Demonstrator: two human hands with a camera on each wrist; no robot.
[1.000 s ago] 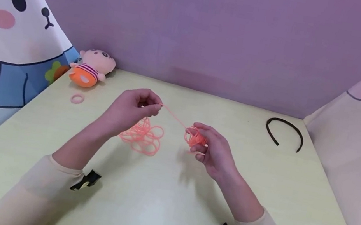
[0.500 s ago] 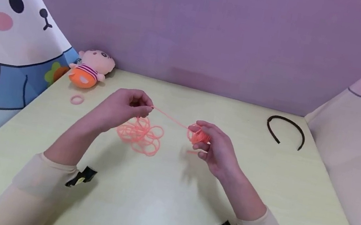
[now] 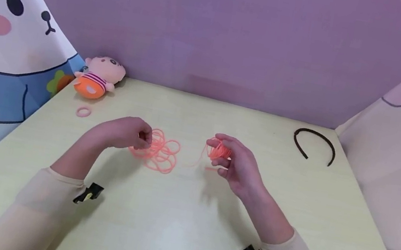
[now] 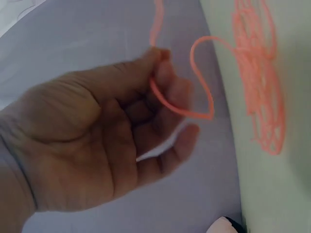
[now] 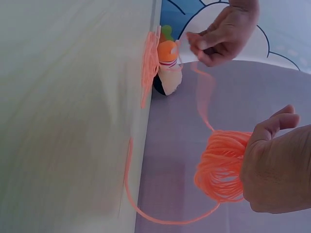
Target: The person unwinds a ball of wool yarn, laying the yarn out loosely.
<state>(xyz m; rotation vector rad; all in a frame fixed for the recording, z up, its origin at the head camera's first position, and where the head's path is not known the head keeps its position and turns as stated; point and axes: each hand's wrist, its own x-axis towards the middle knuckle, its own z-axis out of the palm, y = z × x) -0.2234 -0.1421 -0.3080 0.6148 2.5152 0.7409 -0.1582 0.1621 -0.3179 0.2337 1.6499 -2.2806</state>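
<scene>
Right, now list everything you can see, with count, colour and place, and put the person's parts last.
cord coil: 1, coral, in the right hand
cord heap: 1, coral, on the table beside the left hand
loose strands: at least 2, coral, trailing from the coil
plush toy: 1, pink and orange with a striped middle, table's far left corner
ring: 1, pink, in front of the toy
headband: 1, dark, far right of the table
table: 1, pale yellow-green, under everything
backdrop: 1, purple, behind the table
side panels: 2, mostly white, left one with a cartoon face
sleeves: 2, cream, a black attachment at each cuff
hands: 2, left pinching cord, right holding the coil
</scene>
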